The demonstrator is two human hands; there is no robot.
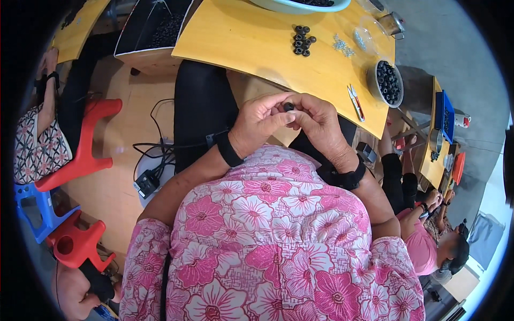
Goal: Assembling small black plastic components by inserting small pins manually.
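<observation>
Close in front of my body, just off the table's near edge, my left hand (pixel 259 122) and my right hand (pixel 320 124) meet at the fingertips. Between them they pinch a small round black part (pixel 289 106), like the ring-shaped pieces on the table; its far side is hidden by my fingers. A cluster of black ring-shaped parts (pixel 299 44) lies beyond my hands on the yellow table (pixel 235 40). To its right are a scatter of tiny clear pieces (pixel 342 47) and thread snips (pixel 355 102) with red handles.
A metal bowl of black parts (pixel 386 83) sits at the table's right edge, near a clear plastic tub (pixel 375 33) and a metal mug (pixel 392 24). A pale basin (pixel 300 6) stands at the far edge. Left are a bin of black pieces (pixel 160 32) and a red stool (pixel 80 147). Other people sit on both sides.
</observation>
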